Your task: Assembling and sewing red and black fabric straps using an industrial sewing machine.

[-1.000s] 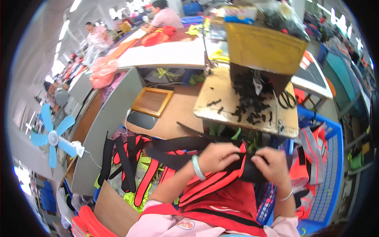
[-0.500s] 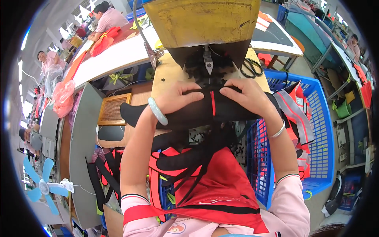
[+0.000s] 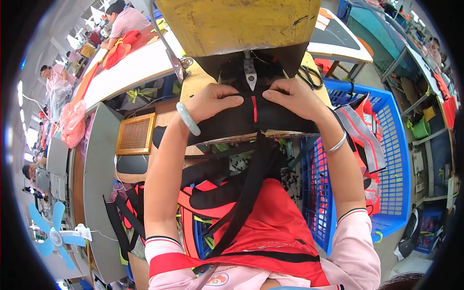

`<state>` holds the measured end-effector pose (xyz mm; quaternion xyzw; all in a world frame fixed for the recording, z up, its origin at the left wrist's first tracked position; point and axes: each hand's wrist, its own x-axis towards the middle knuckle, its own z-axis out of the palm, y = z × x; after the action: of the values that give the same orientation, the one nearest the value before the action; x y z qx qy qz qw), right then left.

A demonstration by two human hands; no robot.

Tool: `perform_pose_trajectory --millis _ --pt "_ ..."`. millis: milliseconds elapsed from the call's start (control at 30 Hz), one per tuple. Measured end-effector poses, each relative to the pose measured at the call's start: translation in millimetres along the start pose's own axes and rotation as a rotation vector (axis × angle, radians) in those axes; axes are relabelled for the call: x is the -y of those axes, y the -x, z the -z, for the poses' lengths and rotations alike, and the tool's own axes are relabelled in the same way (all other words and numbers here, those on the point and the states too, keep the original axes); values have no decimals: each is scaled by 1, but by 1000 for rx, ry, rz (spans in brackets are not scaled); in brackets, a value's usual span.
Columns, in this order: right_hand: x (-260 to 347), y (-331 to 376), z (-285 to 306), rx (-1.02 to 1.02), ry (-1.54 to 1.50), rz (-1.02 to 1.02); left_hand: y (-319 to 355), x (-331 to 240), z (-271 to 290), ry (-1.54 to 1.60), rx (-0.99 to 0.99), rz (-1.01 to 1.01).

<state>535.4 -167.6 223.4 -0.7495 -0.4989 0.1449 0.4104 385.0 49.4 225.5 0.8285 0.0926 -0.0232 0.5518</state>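
The black fabric piece point(image 3: 220, 121) lies along the front edge of the wooden machine table point(image 3: 194, 79), directly below both hands. Its long axis runs left to right, roughly parallel to that edge; its left end projects past the table's left front corner. The right end is partly hidden by the right forearm.

A narrow red stripe point(image 3: 254, 109) crosses the piece at right angles to this axis. Its far end points at the metal tip point(image 3: 251, 77) under the yellow machine housing point(image 3: 237, 26) and sits just in front of it. Contact between tip and fabric cannot be confirmed.

The left hand point(image 3: 212, 102) is nearly closed, thumb and forefinger drawn together, holding the piece left of the stripe. The right hand point(image 3: 294, 99) mirrors this grip on the right side. Fingers beneath the fabric, if any, are not visible. Both thumbs are near the stripe, at about equal spacing; neither hand is clearly nearer.

Scissors point(image 3: 310, 77) lie beyond the right hand, toward the table's right edge.
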Motion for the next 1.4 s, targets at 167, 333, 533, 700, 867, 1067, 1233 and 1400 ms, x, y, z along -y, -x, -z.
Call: perform_pose_trajectory --millis 167,333,533,700,867,1067,1233,1400 --pt "-1 0 3 28 -28 -56 -2 -1 -3 15 -12 12" --pt "-8 1 -2 -6 -9 -38 -8 5 -5 -34 -15 25" --pt "4 -4 1 -49 37 -23 -8 2 8 -5 -32 19" --pt "-1 0 1 -115 37 11 -6 5 2 12 -64 1" --pt "-11 38 34 -167 175 21 8 9 6 2 -118 33" --pt "-37 180 91 -52 337 -240 78 -45 -29 -330 -159 -183" --pt "-16 218 95 -148 275 -196 120 -68 -123 -780 2 -713" --pt "90 159 -2 401 -129 177 127 -22 -271 -1409 217 -1079"
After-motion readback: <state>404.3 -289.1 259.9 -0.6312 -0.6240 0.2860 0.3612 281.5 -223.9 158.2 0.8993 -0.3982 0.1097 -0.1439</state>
